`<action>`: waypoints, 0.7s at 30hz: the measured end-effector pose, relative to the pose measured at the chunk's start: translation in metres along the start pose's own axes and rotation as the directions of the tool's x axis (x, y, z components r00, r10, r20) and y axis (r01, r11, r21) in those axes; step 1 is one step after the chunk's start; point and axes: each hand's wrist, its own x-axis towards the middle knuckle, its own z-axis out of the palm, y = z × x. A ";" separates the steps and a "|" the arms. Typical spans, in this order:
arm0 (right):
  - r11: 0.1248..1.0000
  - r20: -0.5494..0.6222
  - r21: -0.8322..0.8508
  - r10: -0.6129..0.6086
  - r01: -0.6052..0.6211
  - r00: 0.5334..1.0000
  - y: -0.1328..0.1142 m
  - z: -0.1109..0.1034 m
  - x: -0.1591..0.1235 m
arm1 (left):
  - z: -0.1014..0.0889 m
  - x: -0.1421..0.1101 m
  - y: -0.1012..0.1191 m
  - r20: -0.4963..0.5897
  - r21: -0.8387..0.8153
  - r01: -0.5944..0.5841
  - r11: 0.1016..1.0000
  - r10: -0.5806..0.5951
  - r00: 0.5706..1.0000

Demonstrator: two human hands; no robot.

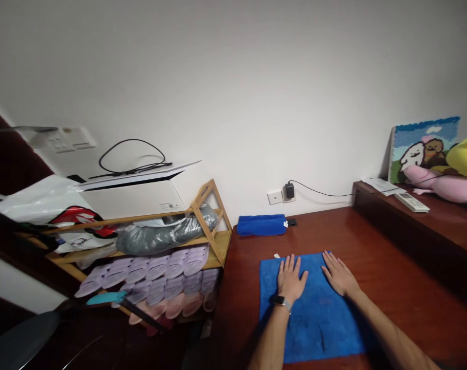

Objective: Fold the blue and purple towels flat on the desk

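A blue towel (314,313) lies spread on the reddish-brown wooden table (403,308), with a few dark marks near its front. My left hand (291,280) rests flat on the towel's left half, fingers stretched toward the far edge; a watch is on that wrist. On the far right corner of the towel lies my right hand (340,275), palm down with its fingers extended. Neither hand grips anything. Toward the wall, a second blue towel (261,225), folded into a narrow bundle, sits at the table's back left.
Left of the table stands a wooden rack (212,226) holding several pairs of slippers (156,264), with a white box (136,198) on top. A black plug (290,191) sits in the wall socket. On the raised ledge at right are a remote control (411,202) and a pink plush toy (445,186).
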 end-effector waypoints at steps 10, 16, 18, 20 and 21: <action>0.996 0.052 -0.085 0.042 -0.037 0.998 -0.007 -0.007 -0.002 | -0.027 -0.048 -0.094 -0.004 0.129 0.220 0.967 -0.221 0.975; 0.986 -0.027 -0.161 0.035 -0.038 0.999 -0.032 -0.008 -0.025 | -0.039 -0.054 -0.082 -0.103 0.111 0.199 0.974 -0.188 0.977; 0.989 -0.061 -0.148 0.007 -0.016 0.998 -0.035 -0.004 -0.035 | -0.039 -0.056 -0.070 -0.162 0.099 0.123 0.987 -0.106 0.981; 0.992 -0.051 -0.125 0.031 -0.037 0.998 -0.035 0.001 -0.042 | -0.033 -0.055 -0.046 -0.180 0.074 0.026 0.997 -0.012 0.984; 0.992 -0.035 -0.112 0.048 -0.052 0.998 -0.034 0.002 -0.044 | -0.027 -0.053 -0.030 -0.176 0.056 -0.019 0.998 0.029 0.984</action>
